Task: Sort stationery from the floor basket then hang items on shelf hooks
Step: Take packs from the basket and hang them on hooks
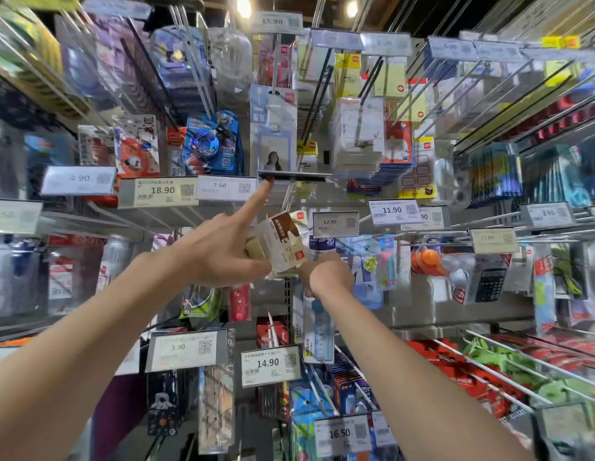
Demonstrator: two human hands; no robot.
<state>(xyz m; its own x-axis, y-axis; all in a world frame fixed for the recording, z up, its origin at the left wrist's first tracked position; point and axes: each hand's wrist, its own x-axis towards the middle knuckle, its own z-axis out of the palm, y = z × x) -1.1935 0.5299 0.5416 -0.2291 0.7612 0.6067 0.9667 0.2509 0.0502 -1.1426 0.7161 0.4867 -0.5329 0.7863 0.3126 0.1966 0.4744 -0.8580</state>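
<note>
A white and brown stationery pack (283, 242) sits between my hands in front of the hook wall. My left hand (219, 251) has its index finger stretched up, the tip touching the underside of a flipped-up dark price tag (294, 176) at a hook's end. Its other fingers curl beside the pack. My right hand (326, 272) grips the pack from below and behind, seen from the back of the hand. The bare metal hook (291, 196) slants down toward the pack's top edge.
Rows of metal hooks (509, 104) carry packaged stationery all around. Price tags stick out toward me: 7.50 (224, 188), 12.90 (336, 223), 14.90 (269, 365). Long hooks with red and green packs (509, 367) jut out at lower right.
</note>
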